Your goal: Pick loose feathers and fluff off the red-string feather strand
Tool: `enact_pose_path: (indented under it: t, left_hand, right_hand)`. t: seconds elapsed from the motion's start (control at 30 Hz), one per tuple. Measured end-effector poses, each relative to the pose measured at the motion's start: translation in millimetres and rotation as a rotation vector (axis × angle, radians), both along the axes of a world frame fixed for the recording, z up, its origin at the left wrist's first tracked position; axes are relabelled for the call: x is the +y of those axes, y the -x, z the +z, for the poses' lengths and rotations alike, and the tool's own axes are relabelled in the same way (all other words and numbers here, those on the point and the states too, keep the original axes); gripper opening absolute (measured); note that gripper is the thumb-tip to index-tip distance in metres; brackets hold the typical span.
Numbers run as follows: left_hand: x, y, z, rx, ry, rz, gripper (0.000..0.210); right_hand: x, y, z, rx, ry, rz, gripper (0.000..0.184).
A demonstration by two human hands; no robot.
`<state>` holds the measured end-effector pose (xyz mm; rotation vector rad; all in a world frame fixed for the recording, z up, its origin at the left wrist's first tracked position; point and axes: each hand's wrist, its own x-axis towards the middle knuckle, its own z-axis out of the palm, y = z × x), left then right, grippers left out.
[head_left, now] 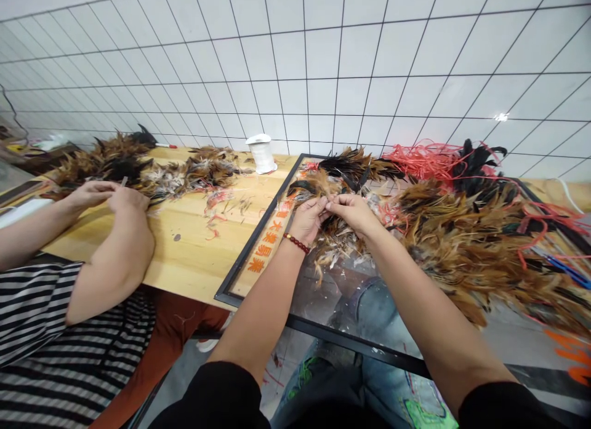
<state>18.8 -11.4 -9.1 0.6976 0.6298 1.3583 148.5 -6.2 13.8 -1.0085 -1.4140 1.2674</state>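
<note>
My left hand, with a dark red bead bracelet on its wrist, is closed in a pinch. Brown and black feathers fan out just above its fingers and appear held there. The fingertips of my right hand meet those of the left in a pinch; whatever lies between them is too small to make out. Under both hands is a black-framed glass panel with orange lettering. Loose pale and brown feather scraps lie on the glass below my fingers.
A large heap of brown feathers covers the right side, with red plastic strands behind. Blue-handled scissors or a similar tool lie far right. A white spool stands by the tiled wall. A co-worker's hands are at left, near more feathers.
</note>
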Motion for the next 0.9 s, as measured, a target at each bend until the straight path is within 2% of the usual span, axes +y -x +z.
enact_pose_path:
  t: [0.1, 0.23, 0.3, 0.4, 0.47, 0.57, 0.77, 0.9]
  left_hand:
    - [0, 0, 1.7, 0.008, -0.005, 0.015, 0.022]
    - [0, 3, 4.5, 0.019, 0.011, 0.092, 0.02]
    - [0, 4, 4.9, 0.056, 0.008, 0.05, 0.019]
    - [-1, 6, 3.9, 0.123, -0.006, -0.12, 0.022]
    - [-3, 7, 2.7, 0.167, -0.021, -0.229, 0.024]
    - [-4, 7, 1.9, 0.228, -0.046, -0.314, 0.025]
    - [-4, 7, 2.2, 0.296, -0.038, -0.267, 0.034]
    - [-5, 4, 2.8, 0.334, -0.065, -0.252, 0.033]
  right_hand:
    - [0, -1, 2.1, -0.007, 0.023, -0.058, 0.037]
    - [4, -8, 6.9, -0.001, -0.04, -0.147, 0.035]
    - [4, -13, 9.7, 0.018, 0.002, -0.075, 0.041]
    - [0, -19, 12.7, 0.057, 0.125, 0.125, 0.046]
    - [-2, -20, 13.1, 0.11, 0.176, 0.172, 0.047]
    - [-3, -18, 12.4, 0.195, 0.204, 0.102, 0.049]
    - [1, -10, 11.6, 0.184, 0.166, -0.141, 0.045]
    - [0, -7, 13.1, 0.095, 0.171, -0.15, 0.043]
